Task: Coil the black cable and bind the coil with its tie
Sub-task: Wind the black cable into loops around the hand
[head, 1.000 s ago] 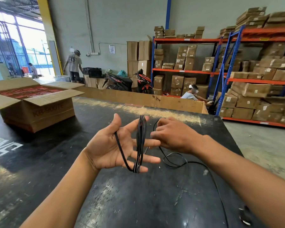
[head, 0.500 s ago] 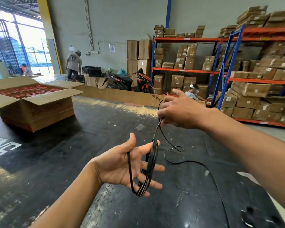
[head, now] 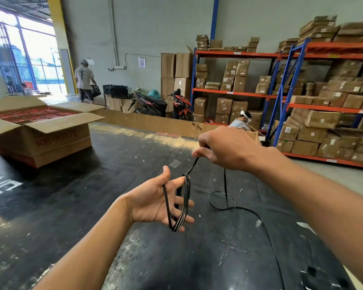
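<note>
The open carton (head: 44,139), on the worktop (head: 92,206) well apart from the left hand (head: 153,203), holds red packs (head: 32,114). The black cable (head: 184,197) loops around this hand's spread grip; just beyond it the right hand (head: 224,149) pinches one strand, the loose rest lies beside it

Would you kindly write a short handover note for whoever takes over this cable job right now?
Left hand: open, fingers spread, the coil looped over them.
Right hand: raised, pinching the black cable just past the coil.
Things: the loose length drops from that hand, loops on the table and runs off the lower edge of the picture.
Done: several turns wound.
To do: wind the loose length, then bind the coil; I cannot see the tie.
</note>
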